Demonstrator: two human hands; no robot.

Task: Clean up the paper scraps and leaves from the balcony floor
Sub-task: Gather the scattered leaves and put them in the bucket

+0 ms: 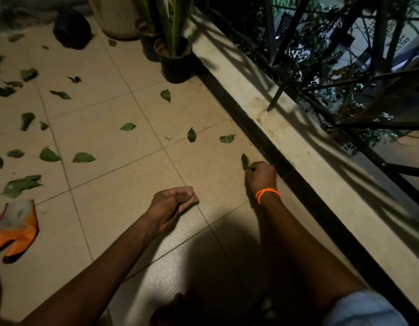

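Observation:
Green leaves lie scattered over the beige tiled balcony floor [123, 175]. My right hand [260, 176], with an orange thread band at the wrist, pinches a small green leaf [245, 161] close to the dark skirting of the parapet. My left hand [173, 203] hovers low over the tiles in the middle, fingers curled with the thumb against them; whether it holds anything is hidden. Nearby loose leaves include one [191, 135] ahead of my hands, another [227, 138] near the skirting and a large one [21, 185] at the left.
An orange and grey glove [14, 229] lies at the left edge. Black plant pots [177, 64] and a ribbed cream planter [116, 17] stand at the far side. A dark bag [72, 29] sits behind. The parapet ledge [286, 128] with black railing runs along the right.

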